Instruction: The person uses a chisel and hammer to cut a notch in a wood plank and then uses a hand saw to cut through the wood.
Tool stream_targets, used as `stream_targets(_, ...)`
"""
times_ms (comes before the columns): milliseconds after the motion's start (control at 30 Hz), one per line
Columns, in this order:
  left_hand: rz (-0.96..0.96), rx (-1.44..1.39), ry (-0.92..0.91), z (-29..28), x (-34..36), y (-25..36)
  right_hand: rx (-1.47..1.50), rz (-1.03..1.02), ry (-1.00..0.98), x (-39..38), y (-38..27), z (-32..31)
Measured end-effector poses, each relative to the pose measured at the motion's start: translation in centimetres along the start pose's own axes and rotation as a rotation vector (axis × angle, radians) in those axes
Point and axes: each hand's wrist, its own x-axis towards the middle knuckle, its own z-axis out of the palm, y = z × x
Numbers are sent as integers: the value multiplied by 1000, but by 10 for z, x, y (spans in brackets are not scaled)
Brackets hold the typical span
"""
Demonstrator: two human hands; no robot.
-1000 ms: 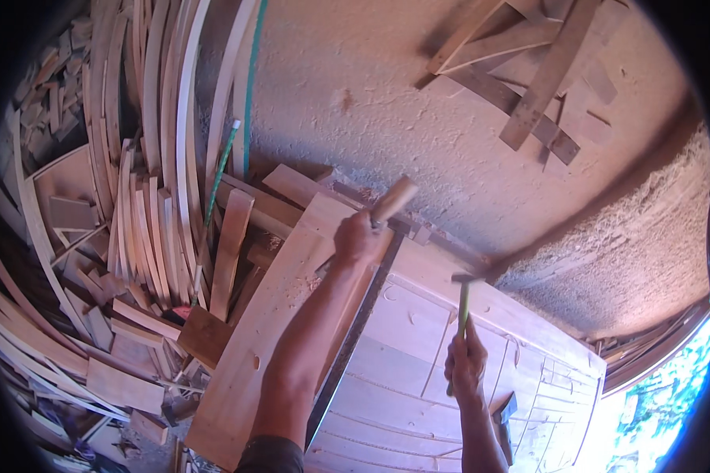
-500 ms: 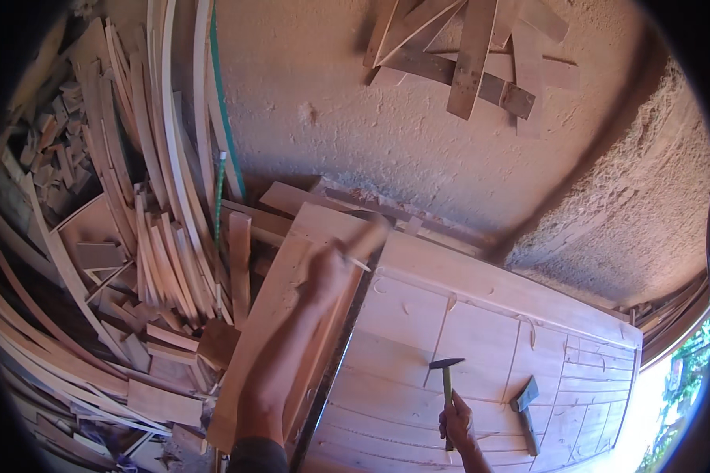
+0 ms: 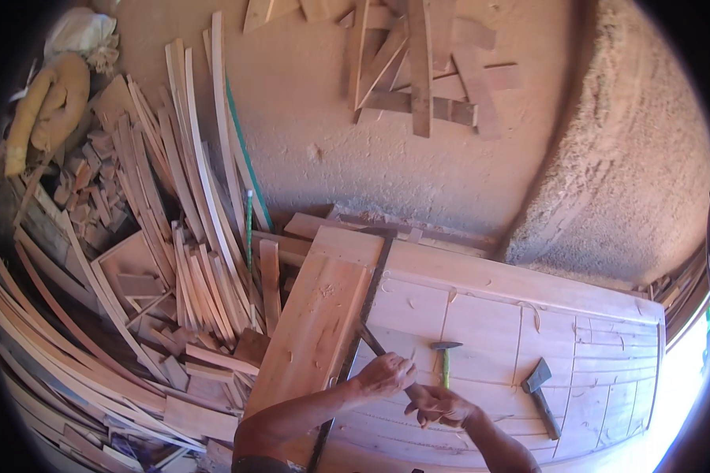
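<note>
My left hand (image 3: 383,376) is closed around a long, dark chisel-like tool (image 3: 371,339), held slanting over a grooved pale wooden panel (image 3: 481,323). At the tool's lower end is my right hand (image 3: 442,406), its fingers loosely apart and partly bent, touching or very near the tool. A hammer (image 3: 446,364) with a green handle lies on the panel just above my right hand. Farther right on it rests a second tool (image 3: 544,402) with a broad head and dark handle. A dark straight bar (image 3: 379,260) runs alongside a plain board (image 3: 331,299) with shavings.
Piles of long wooden strips (image 3: 205,276) and offcuts crowd the left, with a yellowish coiled hose (image 3: 55,102) behind. A rough plastered wall (image 3: 331,158) stands at the back, wooden pieces (image 3: 418,94) hung on it. Bright daylight enters at the lower right.
My left hand has come down and right from the board's top with its tool, now turned. My right hand has let go of the hammer, now lying on the panel, and moved beside my left hand.
</note>
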Motion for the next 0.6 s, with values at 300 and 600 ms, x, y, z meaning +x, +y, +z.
stream_targets(300, -506, -412, 362, -114, -12, 73, 338, -205, 293, -39, 54, 72)
stream_targets(600, -1156, -1176, 605, -80, -36, 212, 379, -642, 482, -62, 25, 89)
